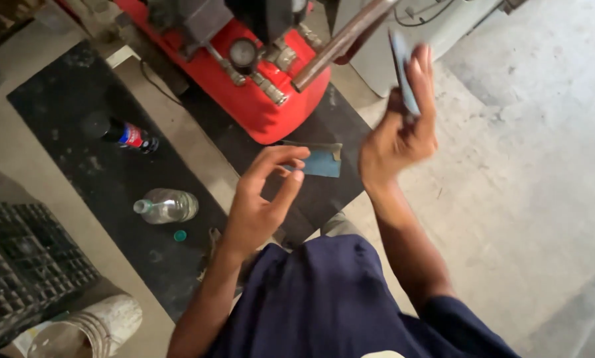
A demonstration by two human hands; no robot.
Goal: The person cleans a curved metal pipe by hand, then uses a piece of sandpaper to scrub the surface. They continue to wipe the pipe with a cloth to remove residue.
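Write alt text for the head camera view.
Seen from above, the right hand holds up a thin blue sheet beside a metal pipe, while the left hand is open and empty. A red compressor, a clear bottle and black mats lie on the floor.

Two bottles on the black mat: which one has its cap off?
The clear plastic bottle lying on its side; a green cap lies beside it. The dark bottle with the red label looks capped.

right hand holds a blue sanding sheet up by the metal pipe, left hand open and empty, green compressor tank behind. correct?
Not quite: the compressor tank is red, not green, as the head view shows. The rest stands: the right hand holds the blue sheet up by the metal pipe, and the left hand is open and empty.
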